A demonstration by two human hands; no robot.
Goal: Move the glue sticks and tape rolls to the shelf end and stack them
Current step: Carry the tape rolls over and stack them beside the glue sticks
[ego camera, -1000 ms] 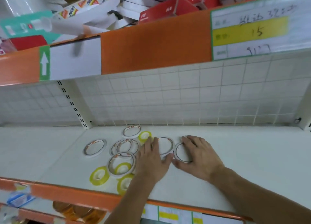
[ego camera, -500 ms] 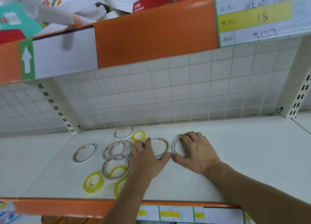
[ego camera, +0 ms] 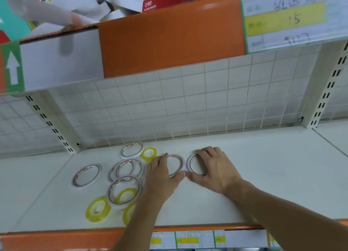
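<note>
Head view – shelf tag [ego camera: 286,18] handwritten "15", red box [ego camera: 165,1] "24/6"

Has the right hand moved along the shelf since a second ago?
No. The right hand still rests on the same tape ring, next to the left hand.

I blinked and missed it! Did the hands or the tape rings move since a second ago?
Hardly anything changed. The left hand and right hand lie flat on the same two white rings, nothing picked up or let go. The other white and yellow rings stay scattered on the shelf. Only the camera's view shifted.
</note>
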